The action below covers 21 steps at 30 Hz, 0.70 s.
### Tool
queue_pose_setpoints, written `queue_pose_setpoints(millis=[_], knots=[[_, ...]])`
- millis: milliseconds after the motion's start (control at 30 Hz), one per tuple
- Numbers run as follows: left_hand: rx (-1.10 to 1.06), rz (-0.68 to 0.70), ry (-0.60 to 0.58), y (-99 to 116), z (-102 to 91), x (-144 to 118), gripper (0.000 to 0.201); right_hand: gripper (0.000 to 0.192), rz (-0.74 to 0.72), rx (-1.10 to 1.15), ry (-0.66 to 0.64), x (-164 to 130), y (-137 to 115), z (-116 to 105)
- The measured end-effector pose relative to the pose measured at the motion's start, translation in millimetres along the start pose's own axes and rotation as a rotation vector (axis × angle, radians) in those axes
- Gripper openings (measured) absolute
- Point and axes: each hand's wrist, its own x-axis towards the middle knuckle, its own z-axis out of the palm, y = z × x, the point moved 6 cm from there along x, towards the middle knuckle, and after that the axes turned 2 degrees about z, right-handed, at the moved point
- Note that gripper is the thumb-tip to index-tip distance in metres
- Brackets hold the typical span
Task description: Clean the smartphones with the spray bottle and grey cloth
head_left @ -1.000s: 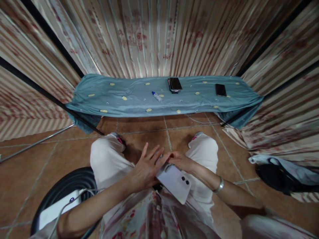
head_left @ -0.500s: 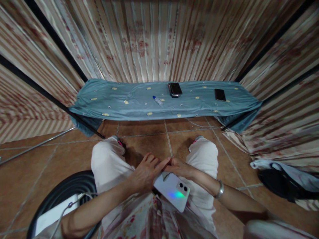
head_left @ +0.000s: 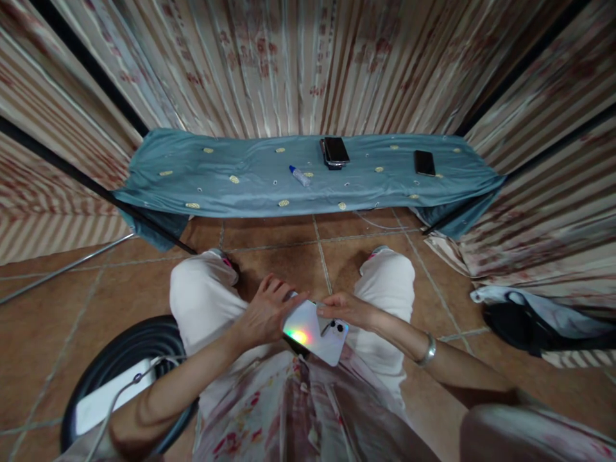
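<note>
A white smartphone (head_left: pixel 312 343) lies back side up over my lap, a rainbow glare on its surface and its camera lenses toward the right end. My left hand (head_left: pixel 269 308) grips the phone's left end, fingers laid over its upper corner. At the far edge, the fingers of my right hand (head_left: pixel 349 309) are pinched together on the phone. A dark, angular mark shows on the phone's back below those fingertips; whether it is a shadow or a gap under a thin cover, I cannot tell. Something dark shows beneath the phone's lower left edge.
Ahead stands a low bench with a teal cloth (head_left: pixel 250 160). On it lie a stack of dark phones (head_left: pixel 335 152), a small blue-capped bottle (head_left: pixel 299 176) and another dark phone (head_left: pixel 424 163). A white power bank (head_left: pixel 113 394) with a cable rests on a black round stool (head_left: pixel 86 366) at left.
My hands have moved apart, the left one to the left along the phone. The phone has shifted up and left, and its glare has moved toward the left end.
</note>
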Motion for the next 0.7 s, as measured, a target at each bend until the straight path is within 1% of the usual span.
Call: queue_pose_setpoints(millis=[133,233,333,433,567,700], knots=[[0.025,-0.014,0.020,-3.9,0.1,-2.4,0.052,0.056,-0.013,-0.023,0.006,-2.4,3.3,-4.4],[0.045,-0.040,0.019,-6.7,0.4,-3.5,0.057,0.058,-0.016,-0.026,0.010,-5.3,4.5,-6.0],[0.047,-0.084,-0.004,-9.3,1.1,-4.2,0.062,0.057,-0.020,-0.001,-0.004,-9.4,3.9,-4.9],[0.033,-0.098,-0.039,-9.1,2.0,-4.6,0.067,0.054,-0.039,0.002,0.010,-13.4,2.0,-4.6],[-0.004,-0.068,-0.054,-6.1,1.1,-4.9,0.073,0.054,-0.037,-0.001,-0.004,-17.8,-1.4,-2.6],[-0.036,0.016,-0.039,1.7,-5.1,-4.2,0.088,0.052,-0.042,0.015,-0.037,-21.1,-7.5,-0.4]])
